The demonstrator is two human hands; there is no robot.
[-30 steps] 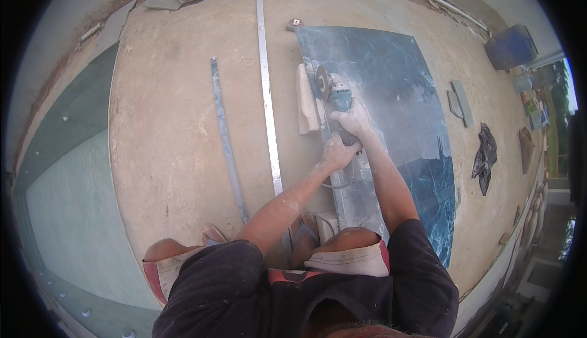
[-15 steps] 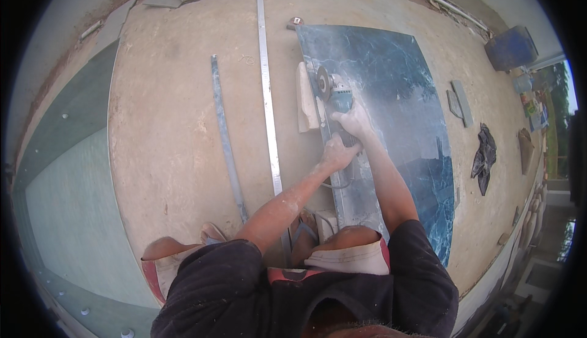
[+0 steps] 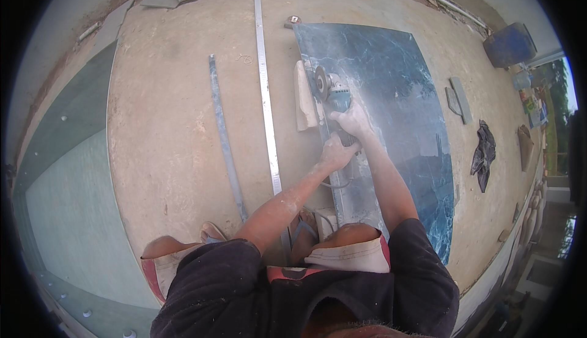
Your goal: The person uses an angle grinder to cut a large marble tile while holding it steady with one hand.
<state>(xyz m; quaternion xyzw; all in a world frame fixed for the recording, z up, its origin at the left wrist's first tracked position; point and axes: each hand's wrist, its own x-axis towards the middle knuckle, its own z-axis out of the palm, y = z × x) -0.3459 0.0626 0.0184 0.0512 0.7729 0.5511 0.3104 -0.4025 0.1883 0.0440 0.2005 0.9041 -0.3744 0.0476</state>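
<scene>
Both hands grip a teal angle grinder near the left edge of a glossy blue marble-patterned slab. My right hand is closed round the body just behind the grinder's head. Lower down, my left hand wraps the rear of the tool. The grinder's disc stands at the slab's long left edge. Pale dust coats my hands and a strip of the slab beside them. A pale block lies beside that edge, partly against the slab. The power cord curls below my left hand.
On the concrete floor to the left lie a long metal straightedge and a narrow blue strip. A sunken pale-green tiled basin borders the far left. Rightward are a black plastic bag, grey tile offcuts and a blue container.
The whole view has shifted slightly. My hands and the grinder keep nearly the same place along the slab's edge.
</scene>
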